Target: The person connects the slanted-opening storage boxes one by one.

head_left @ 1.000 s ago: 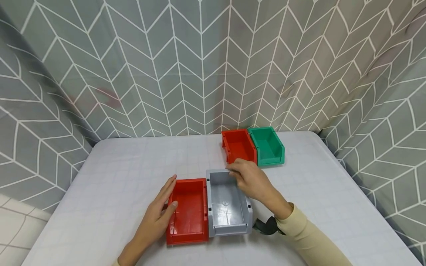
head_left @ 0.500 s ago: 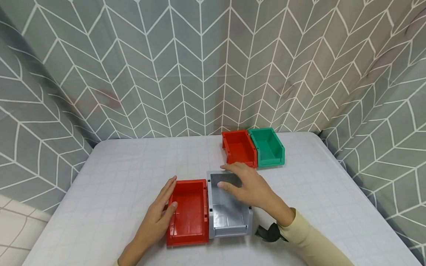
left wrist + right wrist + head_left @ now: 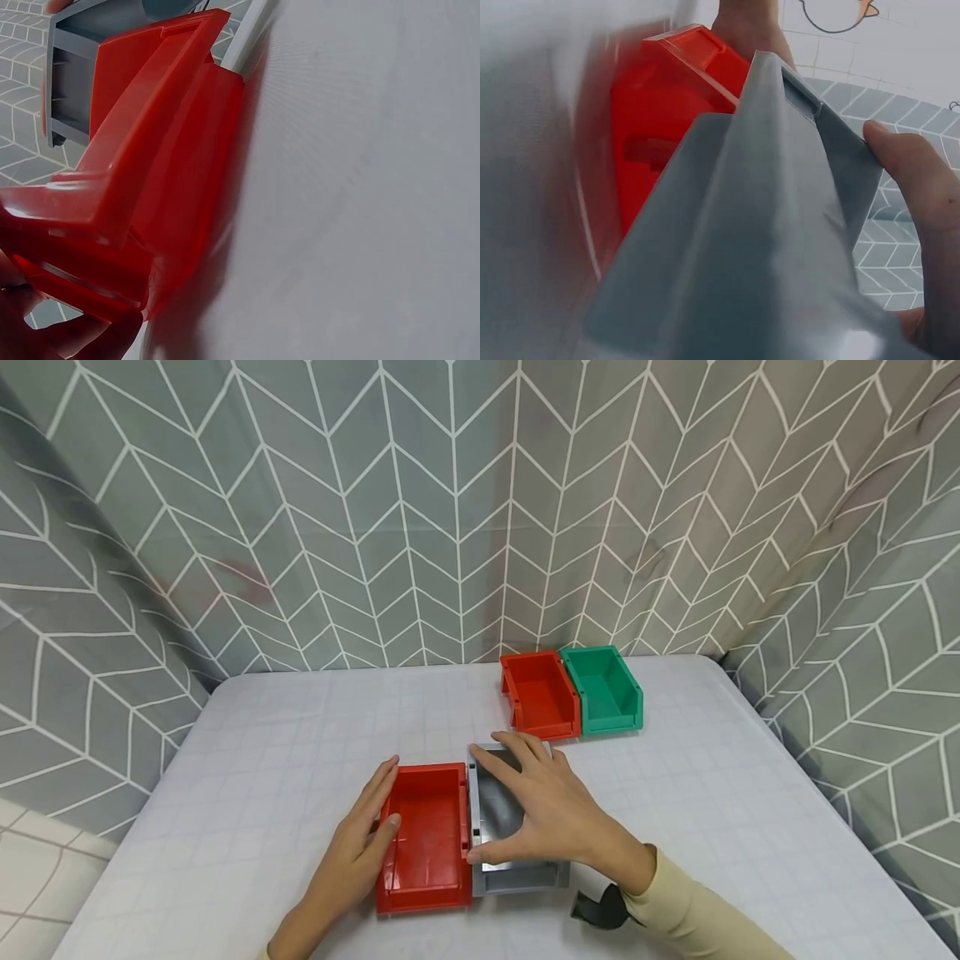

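Note:
A red plastic storage bin (image 3: 426, 843) sits at the front middle of the table, pressed side by side with a grey storage bin (image 3: 517, 878). My left hand (image 3: 351, 847) holds the red bin's left wall, thumb over the rim and fingers along the outside; some fingers (image 3: 71, 337) show at the lower left of the left wrist view. Spread wide, my right hand (image 3: 551, 814) reaches across the grey bin from the right. Its thumb touches the rim where both bins meet, its fingertips at the back rim. In the right wrist view the thumb (image 3: 907, 154) meets the grey edge.
Farther back to the right stand a smaller-looking red bin (image 3: 542, 693) and a green bin (image 3: 603, 689), side by side. A black strap (image 3: 602, 908) hangs by the right sleeve. Patterned curtains (image 3: 450, 510) enclose the white-covered table (image 3: 300, 727) at back and sides.
My right hand has let go of the grey bin's back right rim, spread its fingers and moved left across the bin. The left hand and the bins look unmoved.

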Demonstrator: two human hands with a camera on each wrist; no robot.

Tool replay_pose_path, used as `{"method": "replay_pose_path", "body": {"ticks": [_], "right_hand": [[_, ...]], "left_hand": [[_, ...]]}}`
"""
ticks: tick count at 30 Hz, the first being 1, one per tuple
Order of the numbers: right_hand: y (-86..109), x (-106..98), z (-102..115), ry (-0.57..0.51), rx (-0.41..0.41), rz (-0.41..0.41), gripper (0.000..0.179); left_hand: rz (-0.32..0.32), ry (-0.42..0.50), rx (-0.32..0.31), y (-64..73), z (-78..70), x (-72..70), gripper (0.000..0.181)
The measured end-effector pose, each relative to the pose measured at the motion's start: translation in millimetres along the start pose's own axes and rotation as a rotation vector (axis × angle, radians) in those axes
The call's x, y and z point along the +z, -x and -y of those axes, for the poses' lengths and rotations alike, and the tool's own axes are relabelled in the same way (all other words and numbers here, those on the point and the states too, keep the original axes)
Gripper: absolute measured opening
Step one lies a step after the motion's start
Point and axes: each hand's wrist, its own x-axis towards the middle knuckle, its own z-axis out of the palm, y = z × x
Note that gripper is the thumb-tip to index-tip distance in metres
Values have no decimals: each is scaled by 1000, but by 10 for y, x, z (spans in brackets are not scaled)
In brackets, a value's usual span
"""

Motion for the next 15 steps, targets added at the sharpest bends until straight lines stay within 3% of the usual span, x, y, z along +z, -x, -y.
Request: {"method": "replay_pose_path", "body": {"ticks": [15], "right_hand": [[-43,-16,31,-3,-9,4,104]], "left_hand": [[-22,-30,9,8,-31,27,65]]}}
